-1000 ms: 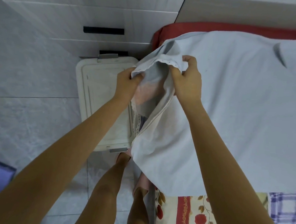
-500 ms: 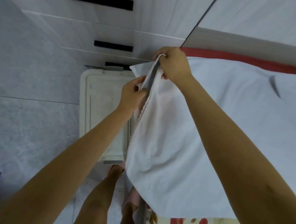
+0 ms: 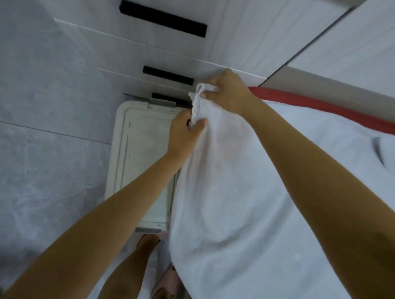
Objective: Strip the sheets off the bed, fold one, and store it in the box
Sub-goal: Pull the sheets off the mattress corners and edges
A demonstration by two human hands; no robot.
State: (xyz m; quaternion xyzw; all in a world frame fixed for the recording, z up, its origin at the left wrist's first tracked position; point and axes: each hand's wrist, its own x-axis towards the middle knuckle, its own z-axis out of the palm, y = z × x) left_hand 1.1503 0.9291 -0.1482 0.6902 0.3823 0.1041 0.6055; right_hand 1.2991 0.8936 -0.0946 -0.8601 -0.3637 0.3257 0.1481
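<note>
A white sheet covers the bed and hangs over its left side. My right hand grips its bunched corner, lifted near the bed's far left end. Just below, my left hand pinches the same sheet's stitched edge. A white plastic box with its lid on and grey latches stands on the floor left of the bed, partly hidden by my left forearm and the sheet. A red bed layer shows along the far edge.
A white drawer unit with black slot handles stands behind the box. Grey tiled floor spreads to the left. My bare legs stand between box and bed.
My right hand has lifted the sheet corner up and away, toward the drawers. My left hand has closed on the edge just below it. The camera has tilted upward.
</note>
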